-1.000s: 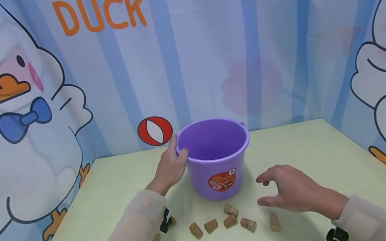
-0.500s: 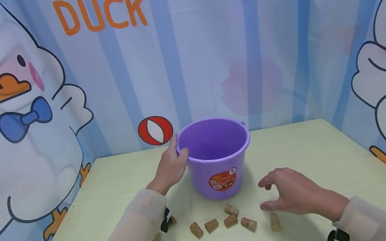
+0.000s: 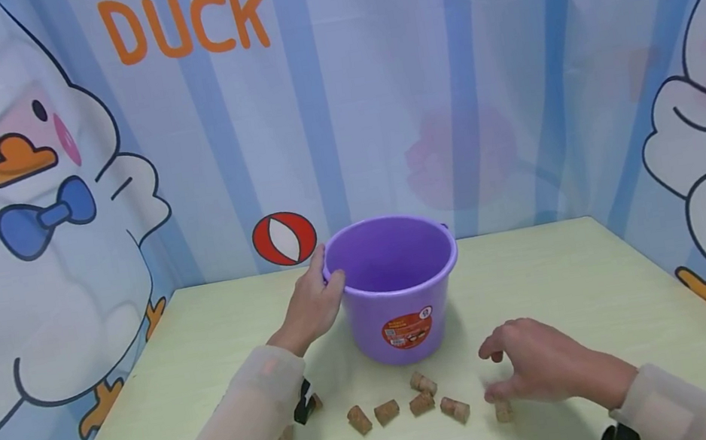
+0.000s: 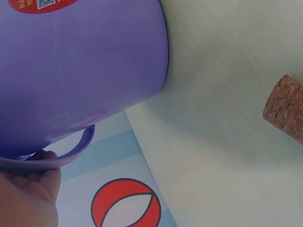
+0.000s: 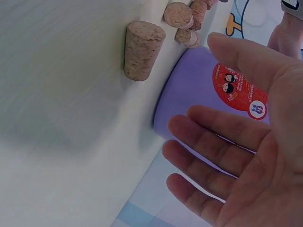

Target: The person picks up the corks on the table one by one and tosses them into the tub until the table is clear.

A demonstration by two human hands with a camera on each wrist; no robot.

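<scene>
A purple bucket (image 3: pixel 364 332) with a red label stands upright on the table. My left hand (image 3: pixel 307 309) grips its rim at the left; in the left wrist view the fingers (image 4: pixel 49 182) curl round the rim's edge. My right hand (image 3: pixel 541 360) hovers right of the bucket, thumb and fingers apart and nothing between them. Just below its thumb lies a cork stopper (image 3: pixel 504 414), partly covered in the head view. The right wrist view shows that same tapered cork (image 5: pixel 142 52) apart from the hand.
Several more corks lie in front of the bucket, among them one cork (image 3: pixel 455 409) and another cork (image 3: pixel 358 420). Two corks are partly hidden by the left sleeve (image 3: pixel 245 411). Behind the pale table (image 3: pixel 537 261) hangs a printed duck curtain (image 3: pixel 373 80).
My right hand has moved down and slightly right, over the rightmost cork, and now covers part of it. The left hand and bucket have stayed in place.
</scene>
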